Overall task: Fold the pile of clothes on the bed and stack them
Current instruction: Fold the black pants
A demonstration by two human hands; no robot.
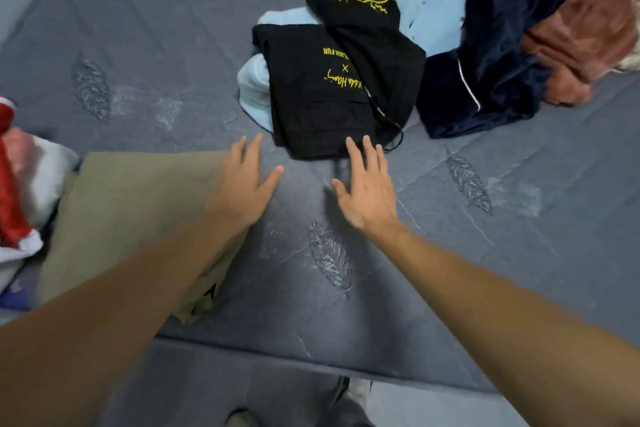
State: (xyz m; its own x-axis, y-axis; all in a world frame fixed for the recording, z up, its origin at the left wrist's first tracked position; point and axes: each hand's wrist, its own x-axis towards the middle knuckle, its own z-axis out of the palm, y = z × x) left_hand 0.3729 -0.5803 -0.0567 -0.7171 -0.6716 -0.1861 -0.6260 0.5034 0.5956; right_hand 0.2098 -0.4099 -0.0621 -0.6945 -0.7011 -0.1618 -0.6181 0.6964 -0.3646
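Both hands flat, fingers straight and spread, holding nothing: left hand [244, 180] over the edge of a tan cloth [138, 204], right hand [367, 184] on bare bed [519, 218]. Just ahead of the right fingertips, nearly touching, the near hem of a black hoodie [322, 94], long axis running away from the hands; right hand nearer. Under and behind it, light blue cloth [429, 3]. Further right, navy garment [491, 73] and rust-coloured cloth [581, 35]. Nothing between hands and hoodie.

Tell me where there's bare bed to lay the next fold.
Bare sheet lies between the left hand and right hand, before the black hoodie; more beyond the khaki garment. The far right is crowded around the navy jacket.
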